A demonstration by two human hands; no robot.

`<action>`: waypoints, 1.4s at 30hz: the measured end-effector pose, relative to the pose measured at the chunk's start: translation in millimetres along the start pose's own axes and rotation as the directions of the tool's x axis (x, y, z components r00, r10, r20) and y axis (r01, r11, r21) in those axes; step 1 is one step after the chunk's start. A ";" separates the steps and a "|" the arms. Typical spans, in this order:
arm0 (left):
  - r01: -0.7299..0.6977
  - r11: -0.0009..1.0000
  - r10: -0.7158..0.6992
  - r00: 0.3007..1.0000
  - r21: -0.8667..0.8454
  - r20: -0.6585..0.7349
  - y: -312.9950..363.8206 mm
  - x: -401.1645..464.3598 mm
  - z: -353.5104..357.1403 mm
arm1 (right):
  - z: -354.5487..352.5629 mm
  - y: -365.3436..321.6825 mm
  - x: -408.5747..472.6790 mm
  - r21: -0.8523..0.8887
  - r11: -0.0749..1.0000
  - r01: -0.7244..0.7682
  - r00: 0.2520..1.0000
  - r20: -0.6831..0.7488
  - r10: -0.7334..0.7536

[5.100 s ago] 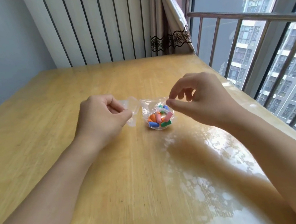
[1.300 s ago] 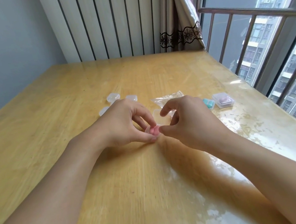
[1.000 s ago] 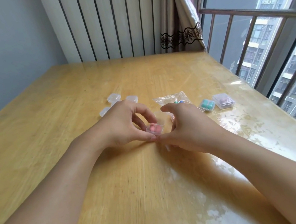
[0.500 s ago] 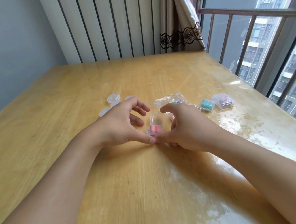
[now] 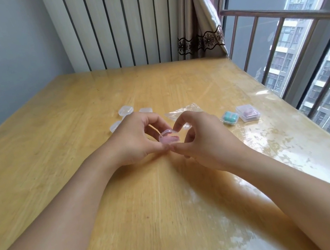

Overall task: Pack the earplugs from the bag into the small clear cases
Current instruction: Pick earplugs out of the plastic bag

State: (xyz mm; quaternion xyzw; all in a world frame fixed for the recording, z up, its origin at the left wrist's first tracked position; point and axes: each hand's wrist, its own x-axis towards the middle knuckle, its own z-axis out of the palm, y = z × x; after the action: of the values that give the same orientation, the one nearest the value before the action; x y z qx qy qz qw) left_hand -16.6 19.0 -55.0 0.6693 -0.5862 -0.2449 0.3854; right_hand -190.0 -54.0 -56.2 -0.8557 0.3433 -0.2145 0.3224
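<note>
Head view: glossy wooden table [image 5: 127, 194], radiator [image 5: 123, 24], railed window [image 5: 295, 30].

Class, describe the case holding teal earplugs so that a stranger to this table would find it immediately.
Start at the window railing and come down to the table edge below it. Two filled cases sit there side by side, right of the hands. Yours is the case with teal earplugs, nearer the hands; its neighbour holds pinkish ones.
</note>
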 end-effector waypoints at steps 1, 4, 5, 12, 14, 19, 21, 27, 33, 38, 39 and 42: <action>-0.014 1.000 0.014 0.999 0.003 -0.031 1.6 -0.3 2.3 | -1.0 -0.4 -0.3 0.007 1.000 0.011 1.000 -0.015 -0.011; -0.060 0.998 0.062 0.993 0.016 -0.099 7.1 -2.7 7.9 | -4.6 -1.7 -0.5 -0.024 0.998 0.051 0.996 -0.075 -0.052; -0.076 0.997 0.077 0.990 0.015 -0.119 8.4 -3.3 8.9 | -5.5 -2.1 -0.7 -0.042 0.997 0.062 0.994 -0.089 -0.066; -0.141 0.984 0.121 0.977 -0.109 -0.176 9.6 0.6 8.6 | -13.3 -5.2 -3.0 -0.061 0.989 0.132 0.971 -0.191 -0.141; -0.150 0.968 0.106 0.972 -0.202 -0.210 7.8 2.5 10.3 | -15.3 -5.0 -2.8 -0.013 0.990 0.141 0.958 -0.252 -0.139; -0.164 0.955 0.101 0.963 -0.248 -0.250 9.5 3.7 17.6 | -14.8 -7.5 -2.4 0.080 0.976 0.204 0.927 -0.336 -0.167; -0.188 0.966 0.131 0.947 -0.177 -0.292 11.9 2.1 21.2 | -14.5 -7.4 -2.6 0.091 0.973 0.210 0.926 -0.337 -0.169; -0.317 0.928 0.371 0.841 0.198 -0.394 14.2 2.3 30.4 | -12.4 -5.9 -2.5 0.130 0.966 0.222 0.921 -0.352 -0.165; -0.311 0.930 0.359 0.886 0.198 -0.294 15.8 2.5 34.9 | -13.7 -4.6 -1.2 0.157 0.955 0.252 0.920 -0.344 -0.186; -0.174 0.985 0.168 0.965 -0.014 -0.201 17.1 0.0 38.0 | -14.8 -3.8 -2.7 -0.030 0.952 0.306 0.884 -0.363 -0.295; -0.152 0.987 0.140 0.973 -0.054 -0.186 17.7 -0.4 37.4 | -15.8 -3.6 -3.2 -0.100 0.938 0.331 0.868 -0.358 -0.344; -0.126 0.988 0.111 0.980 -0.083 -0.165 16.9 -0.8 33.6 | -20.0 -3.5 -3.8 -0.266 0.875 0.405 0.825 -0.306 -0.475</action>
State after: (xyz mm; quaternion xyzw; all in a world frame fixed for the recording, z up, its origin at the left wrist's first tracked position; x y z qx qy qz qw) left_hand -53.0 11.9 -61.2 0.6318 -0.5802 -0.1940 0.4760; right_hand -202.7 -57.3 -40.3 -0.8839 0.2081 -0.4034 0.1123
